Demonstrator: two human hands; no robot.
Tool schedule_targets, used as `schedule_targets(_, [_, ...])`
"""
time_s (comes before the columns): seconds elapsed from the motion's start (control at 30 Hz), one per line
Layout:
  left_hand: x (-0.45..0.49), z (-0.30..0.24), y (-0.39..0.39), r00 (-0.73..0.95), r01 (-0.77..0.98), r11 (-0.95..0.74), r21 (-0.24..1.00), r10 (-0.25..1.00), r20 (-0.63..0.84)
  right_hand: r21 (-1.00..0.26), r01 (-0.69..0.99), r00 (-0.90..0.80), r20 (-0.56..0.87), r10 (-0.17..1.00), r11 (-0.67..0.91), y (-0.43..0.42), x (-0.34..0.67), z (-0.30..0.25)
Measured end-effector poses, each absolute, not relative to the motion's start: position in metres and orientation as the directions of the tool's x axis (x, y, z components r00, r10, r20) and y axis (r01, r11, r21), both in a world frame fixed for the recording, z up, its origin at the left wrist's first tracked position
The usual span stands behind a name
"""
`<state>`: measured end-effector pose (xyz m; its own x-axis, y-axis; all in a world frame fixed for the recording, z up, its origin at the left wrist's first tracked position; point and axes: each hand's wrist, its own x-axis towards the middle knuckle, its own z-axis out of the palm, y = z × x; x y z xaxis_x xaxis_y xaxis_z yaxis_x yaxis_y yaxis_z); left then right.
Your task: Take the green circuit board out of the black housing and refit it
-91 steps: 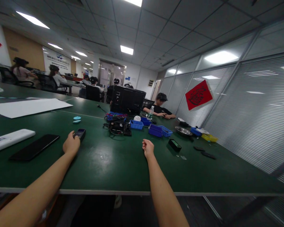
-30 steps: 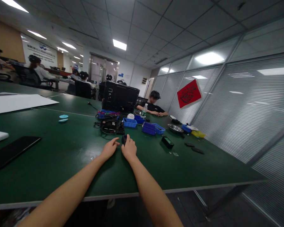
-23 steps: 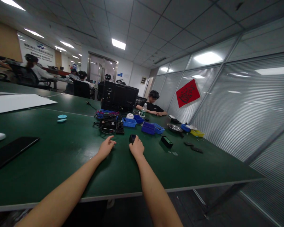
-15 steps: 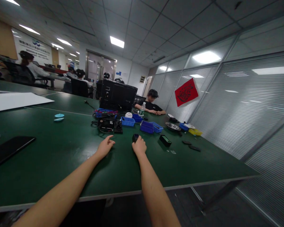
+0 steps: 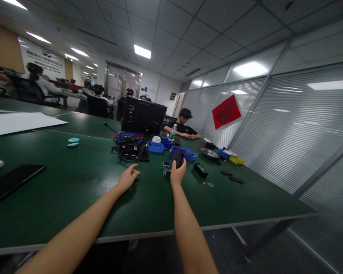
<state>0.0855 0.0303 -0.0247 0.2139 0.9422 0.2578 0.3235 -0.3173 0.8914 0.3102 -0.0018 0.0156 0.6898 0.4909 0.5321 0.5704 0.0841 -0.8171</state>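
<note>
My right hand (image 5: 177,174) is raised a little above the green table (image 5: 74,182) and grips a small black cover piece (image 5: 178,158), held upright. Just left of it a small device with an exposed circuit board (image 5: 165,168) lies on the table. My left hand (image 5: 128,177) rests on the table with its fingers loosely spread and holds nothing. A second small black box (image 5: 201,170) lies to the right of my right hand.
Blue bins (image 5: 156,147), a tangle of cables on a black unit (image 5: 130,150), a metal dish (image 5: 209,153) and a black case (image 5: 143,115) stand farther back. A black phone (image 5: 13,182) and white sheet (image 5: 20,122) lie left. A person (image 5: 184,127) sits across; others sit at far desks.
My left hand slid the small black device over to my right hand. The right hand moved it rightward, then lifted a black cover off, leaving the circuit part on the table.
</note>
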Motion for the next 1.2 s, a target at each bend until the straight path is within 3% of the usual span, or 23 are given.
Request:
schedule_targets(0.07, [0.085, -0.026, 0.031, 0.221, 0.317, -0.324, 0.891, 0.939, 0.262, -0.925, 0.26, 0.749, 0.374, 0.547, 0.278, 0.002, 0.312, 0.016])
schedule_targets(0.13, [0.085, -0.027, 0.032, 0.22, 0.321, -0.329, 0.888, 0.938, 0.268, -0.918, -0.139, 0.693, 0.179, 0.699, 0.372, 0.006, 0.311, 0.016])
schedule_targets(0.23, [0.085, -0.028, 0.032, 0.216, 0.328, -0.329, 0.886, 0.939, 0.269, -0.769, -0.58, 0.386, 0.031, 0.922, 0.268, 0.006, 0.305, 0.015])
schedule_targets(0.3, [0.085, -0.028, 0.032, 0.22, 0.328, -0.33, 0.885, 0.938, 0.269, -0.704, -0.7, 0.185, -0.017, 0.983, 0.12, 0.005, 0.299, 0.014])
schedule_targets(0.43, [0.086, -0.028, 0.033, 0.217, 0.335, -0.334, 0.881, 0.937, 0.273, -0.698, -0.711, -0.003, -0.119, 0.993, -0.086, 0.002, 0.287, 0.011])
schedule_targets(0.7, [0.086, -0.029, 0.033, 0.212, 0.323, -0.335, 0.885, 0.937, 0.277, -0.751, -0.59, -0.116, -0.284, 0.952, -0.296, 0.01, 0.285, 0.0])
schedule_targets(0.77, [0.086, -0.03, 0.033, 0.209, 0.322, -0.336, 0.885, 0.937, 0.28, -0.807, -0.482, -0.092, -0.34, 0.936, -0.341, 0.012, 0.285, -0.004])
schedule_targets(0.83, [0.087, -0.03, 0.034, 0.209, 0.327, -0.332, 0.885, 0.938, 0.275, -0.905, -0.247, 0.025, -0.365, 0.931, -0.348, 0.011, 0.282, -0.007])
schedule_targets(0.9, [0.087, -0.03, 0.034, 0.211, 0.334, -0.331, 0.883, 0.939, 0.273, -0.943, 0.143, 0.22, -0.265, 0.939, -0.3, 0.008, 0.279, -0.006])
schedule_targets(1.0, [0.087, -0.029, 0.034, 0.213, 0.332, -0.338, 0.881, 0.936, 0.279, -0.69, 0.685, 0.41, 0.099, 0.907, -0.234, -0.002, 0.273, 0.001])
schedule_targets(1.07, [0.087, -0.028, 0.033, 0.213, 0.33, -0.336, 0.882, 0.937, 0.278, -0.512, 0.835, 0.39, 0.296, 0.872, -0.2, -0.009, 0.268, 0.007])
schedule_targets(1.2, [0.087, -0.028, 0.033, 0.218, 0.333, -0.326, 0.885, 0.94, 0.264, -0.351, 0.936, 0.183, 0.497, 0.848, 0.003, -0.014, 0.26, 0.008])
